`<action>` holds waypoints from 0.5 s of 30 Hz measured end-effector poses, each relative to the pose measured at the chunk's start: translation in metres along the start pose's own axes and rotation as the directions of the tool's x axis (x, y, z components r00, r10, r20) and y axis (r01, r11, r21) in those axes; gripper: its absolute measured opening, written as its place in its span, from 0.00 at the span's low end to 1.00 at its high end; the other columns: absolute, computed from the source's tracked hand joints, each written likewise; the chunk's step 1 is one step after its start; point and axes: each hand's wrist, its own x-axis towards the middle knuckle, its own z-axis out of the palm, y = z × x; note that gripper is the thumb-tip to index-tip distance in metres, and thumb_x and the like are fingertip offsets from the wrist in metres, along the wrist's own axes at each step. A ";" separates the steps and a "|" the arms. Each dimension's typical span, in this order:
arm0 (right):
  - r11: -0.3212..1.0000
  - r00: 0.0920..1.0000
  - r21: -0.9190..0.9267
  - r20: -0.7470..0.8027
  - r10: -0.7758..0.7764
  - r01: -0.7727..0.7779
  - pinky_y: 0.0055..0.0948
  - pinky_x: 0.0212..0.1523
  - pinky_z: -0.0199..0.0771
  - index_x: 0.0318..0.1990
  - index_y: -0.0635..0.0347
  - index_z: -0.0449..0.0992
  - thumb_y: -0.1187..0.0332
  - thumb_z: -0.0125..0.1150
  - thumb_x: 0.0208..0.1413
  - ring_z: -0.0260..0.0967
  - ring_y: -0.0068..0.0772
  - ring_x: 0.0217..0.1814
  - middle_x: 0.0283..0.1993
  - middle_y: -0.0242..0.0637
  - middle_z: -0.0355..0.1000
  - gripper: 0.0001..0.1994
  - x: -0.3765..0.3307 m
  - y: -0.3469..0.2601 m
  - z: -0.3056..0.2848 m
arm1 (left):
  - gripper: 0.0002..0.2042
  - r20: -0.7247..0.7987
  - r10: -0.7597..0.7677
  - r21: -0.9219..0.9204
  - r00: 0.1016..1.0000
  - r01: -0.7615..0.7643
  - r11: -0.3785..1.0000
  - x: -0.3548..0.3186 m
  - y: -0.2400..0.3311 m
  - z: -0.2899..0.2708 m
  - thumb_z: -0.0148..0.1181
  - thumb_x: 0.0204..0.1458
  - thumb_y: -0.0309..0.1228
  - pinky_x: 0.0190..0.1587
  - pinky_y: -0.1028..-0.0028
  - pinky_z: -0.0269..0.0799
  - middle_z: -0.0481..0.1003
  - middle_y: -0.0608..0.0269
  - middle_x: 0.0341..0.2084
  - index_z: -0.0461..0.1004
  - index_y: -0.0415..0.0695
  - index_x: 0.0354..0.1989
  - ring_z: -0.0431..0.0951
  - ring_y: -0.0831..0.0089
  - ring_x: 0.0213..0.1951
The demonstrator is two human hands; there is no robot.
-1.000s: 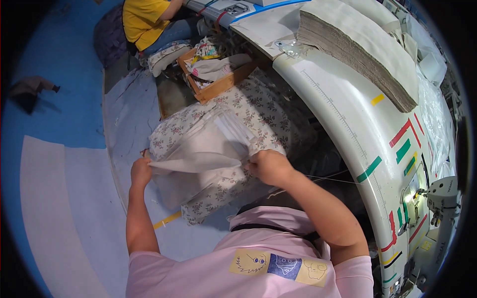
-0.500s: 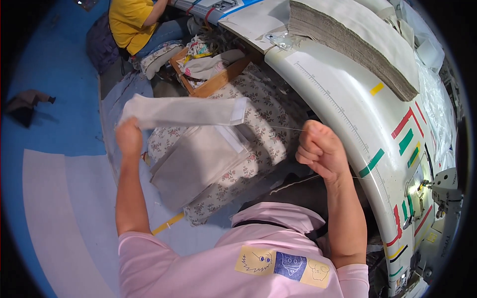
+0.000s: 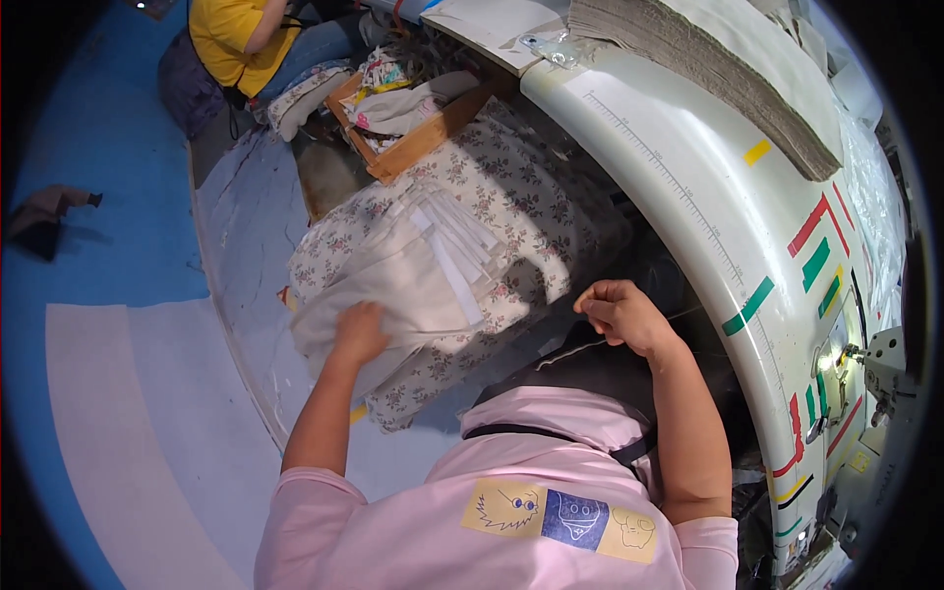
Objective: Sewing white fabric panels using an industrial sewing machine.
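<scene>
While the left hand (image 3: 362, 332) is down on the pile of beige cloth pieces (image 3: 403, 280), at about its 7 o'clock, the right hand (image 3: 619, 317) hangs clear, out at the pile's 3 to 4 o'clock. Left is blurred; fingers bent over the cloth, can't tell if pinching or just pressing. Right is curled closed, thumb up by the forefinger, nothing seen between; too fine to tell whether it has the thread (image 3: 686, 313) that shows just behind it.

Pile lies on a floral cover (image 3: 531, 187), layers fanned, white bands (image 3: 449, 267) along its 2 to 3 o'clock side. Wooden box (image 3: 433, 138) at the pile's 12, white counter (image 3: 678, 221) at 2 to 3, sewing machine (image 3: 890, 369) further off at 3 to 4.

Handling, my call: light, soft, floppy, not fragile; matte, so decent grip, but loose layers could slide over each other and crease. Bands look flatter and probably stiffer. Best hold: thumb-and-finger pinch on one piece's banded edge, other hand at the plain end, around 8 o'clock. Mid-piece grabs would likely sag or bring up two layers.
</scene>
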 end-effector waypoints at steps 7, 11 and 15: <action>0.887 0.902 0.244 0.087 -0.422 0.392 0.22 0.38 0.69 0.29 0.59 0.75 0.67 0.61 0.63 0.67 0.21 0.33 0.29 0.30 0.72 0.10 -0.020 0.022 -0.007 | 0.19 -0.326 0.393 -0.121 0.860 -0.450 0.885 0.016 0.099 0.032 0.65 0.48 0.29 0.52 0.57 0.68 0.72 0.52 0.50 0.72 0.42 0.49 0.73 0.49 0.52; 0.692 0.841 0.562 -0.009 -0.541 0.452 0.30 0.58 0.66 0.30 0.57 0.74 0.66 0.58 0.64 0.72 0.30 0.49 0.39 0.38 0.78 0.10 -0.025 0.018 0.012 | 0.13 -0.390 0.154 -0.356 0.908 -0.303 0.884 0.031 0.090 0.046 0.61 0.53 0.27 0.44 0.56 0.72 0.74 0.50 0.44 0.73 0.41 0.46 0.76 0.47 0.44; 0.554 0.766 0.777 0.151 -0.625 0.299 0.34 0.62 0.66 0.37 0.58 0.73 0.66 0.56 0.66 0.75 0.34 0.51 0.43 0.40 0.79 0.07 -0.007 0.022 0.023 | 0.08 -0.534 0.132 -0.320 0.835 -0.345 0.882 0.035 0.085 0.038 0.57 0.57 0.27 0.41 0.58 0.73 0.76 0.50 0.38 0.74 0.39 0.43 0.77 0.48 0.39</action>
